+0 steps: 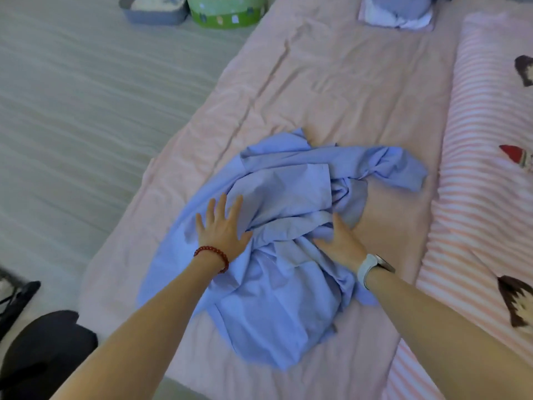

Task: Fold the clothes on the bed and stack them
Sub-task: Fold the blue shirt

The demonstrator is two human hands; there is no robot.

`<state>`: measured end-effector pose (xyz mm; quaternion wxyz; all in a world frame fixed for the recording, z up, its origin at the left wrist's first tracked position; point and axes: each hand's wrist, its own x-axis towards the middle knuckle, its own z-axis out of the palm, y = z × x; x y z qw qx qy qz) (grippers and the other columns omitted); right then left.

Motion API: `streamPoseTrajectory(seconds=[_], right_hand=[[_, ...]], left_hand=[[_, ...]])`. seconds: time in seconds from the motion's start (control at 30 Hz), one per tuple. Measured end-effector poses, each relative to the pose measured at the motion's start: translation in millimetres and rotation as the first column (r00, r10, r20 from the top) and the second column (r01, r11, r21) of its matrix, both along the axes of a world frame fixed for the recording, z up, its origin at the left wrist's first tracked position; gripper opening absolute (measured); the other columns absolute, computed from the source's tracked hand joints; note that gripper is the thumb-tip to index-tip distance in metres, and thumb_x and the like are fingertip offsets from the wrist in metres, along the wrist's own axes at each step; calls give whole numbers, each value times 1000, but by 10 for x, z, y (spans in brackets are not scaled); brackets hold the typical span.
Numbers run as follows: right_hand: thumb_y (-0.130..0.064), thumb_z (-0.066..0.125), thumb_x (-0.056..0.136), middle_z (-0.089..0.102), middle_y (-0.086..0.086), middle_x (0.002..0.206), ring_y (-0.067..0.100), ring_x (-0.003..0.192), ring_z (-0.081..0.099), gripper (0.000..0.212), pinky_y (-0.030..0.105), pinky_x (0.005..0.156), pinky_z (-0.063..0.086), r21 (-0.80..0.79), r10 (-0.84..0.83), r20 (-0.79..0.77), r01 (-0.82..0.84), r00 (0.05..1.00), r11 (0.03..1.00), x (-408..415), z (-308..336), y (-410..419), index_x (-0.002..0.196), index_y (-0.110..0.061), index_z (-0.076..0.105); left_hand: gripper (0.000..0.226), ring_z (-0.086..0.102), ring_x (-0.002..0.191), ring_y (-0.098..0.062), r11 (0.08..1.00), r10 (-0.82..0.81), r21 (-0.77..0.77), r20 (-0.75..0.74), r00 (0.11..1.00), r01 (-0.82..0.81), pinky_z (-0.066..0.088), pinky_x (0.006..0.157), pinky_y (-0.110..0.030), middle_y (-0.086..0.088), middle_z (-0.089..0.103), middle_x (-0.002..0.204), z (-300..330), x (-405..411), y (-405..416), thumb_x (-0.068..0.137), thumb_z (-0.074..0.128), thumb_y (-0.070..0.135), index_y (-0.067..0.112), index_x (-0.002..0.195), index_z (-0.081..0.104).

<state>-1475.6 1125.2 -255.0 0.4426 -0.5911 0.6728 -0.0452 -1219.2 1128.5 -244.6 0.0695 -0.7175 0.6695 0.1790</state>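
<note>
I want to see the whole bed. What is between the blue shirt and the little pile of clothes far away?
In the head view, only bare, wrinkled pink sheet lies between the blue shirt and the pile.

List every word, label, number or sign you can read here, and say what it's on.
No text can be read anywhere.
Green tub: pale marks along its side, too blurred to read.
Striped quilt: cartoon pictures only, no letters visible.
Watch on the right wrist: its face is turned away.
Blue shirt, under both hands: no label or print shows.
</note>
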Motion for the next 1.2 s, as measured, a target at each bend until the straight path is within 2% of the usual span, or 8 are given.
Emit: streamPoseTrajectory(seconds=[0.13, 0.27, 0.4, 0.67, 0.8, 0.97, 1.07, 1.2], right_hand=[[-7, 49, 93, 57, 15, 118, 32, 89, 56, 41, 39, 72, 46, -219, 10, -3, -10, 1000, 976, 133, -35, 419, 133, -9, 46], [-8, 57, 90, 61, 9, 113, 30, 91, 61, 35, 32, 69, 47, -337, -5, 5, 6, 1000, 941, 237, 102, 996, 125, -8, 55], [-20, 52, 95, 54, -4, 121, 9, 108, 51, 38, 18, 85, 40, -133, -380, 163, 402, 910, 906, 298, 229, 1427, 132, -13, 48], [-22, 55, 93, 55, -6, 84, 18, 85, 51, 18, 18, 67, 32, 30, -711, 22, 710, 703, 703, 389, 242, 1506, 104, -9, 58], [-28, 58, 91, 52, 5, 69, 17, 62, 47, 25, 24, 51, 33, 268, -873, 81, 833, 482, 485, 405, 265, 1433, 76, -8, 56], [-11, 61, 89, 55, -9, 62, 5, 59, 48, 18, 13, 54, 38, 63, -793, 351, 833, 497, 550, 393, 713, 1514, 71, -15, 57], [-12, 61, 89, 56, -14, 84, -3, 76, 51, 11, 8, 72, 38, -83, -657, 319, 710, 683, 699, 221, 1108, 1642, 100, -12, 62], [-2, 62, 86, 51, -14, 89, 1, 84, 52, 19, 5, 76, 36, -257, -549, 244, 599, 800, 758, -120, 1655, 1822, 102, -12, 63]], left_hand=[[87, 40, 126, -33, 971, -141, 161, -206, 968, 176, 45, 89, -41, -6, 2, 156, -197, -140, -204, 89, 57, 33, 40, 144, -10], [52, 57, 102, -31, 966, -194, 98, -334, 922, 239, 43, 77, -32, -4, 57, 127, -179, -48, 16, 95, 44, 14, 32, 142, 34], [41, 60, 92, -31, 995, -102, -13, -282, 954, 103, 43, 67, -32, -6, 66, 106, -25, 415, 607, 85, 38, 11, 20, 113, 67], [33, 60, 94, -45, 920, -366, 3, -352, 862, 392, 52, 71, -49, -23, 63, 109, 283, 496, 658, 73, 47, 30, 8, 72, 72], [26, 59, 98, -40, 890, -445, -120, -448, 776, 441, 50, 82, -45, -19, 62, 112, 395, -77, 270, 87, 55, 23, 5, 96, 70], [49, 37, 130, -29, 601, -742, -182, -490, 458, 778, 26, 108, -34, -7, 39, 144, 536, -906, 31, 91, 53, 10, 16, 138, 42], [64, 14, 141, -26, 343, -864, -161, -442, 243, 926, 16, 114, -36, 0, 15, 155, 760, -1344, -65, 89, 57, 19, 32, 143, 25], [33, -3, 144, -21, 107, -922, -19, -375, 92, 994, 17, 113, -43, 8, 9, 156, 1074, -1726, -95, 88, 59, 30, 30, 120, 57]])
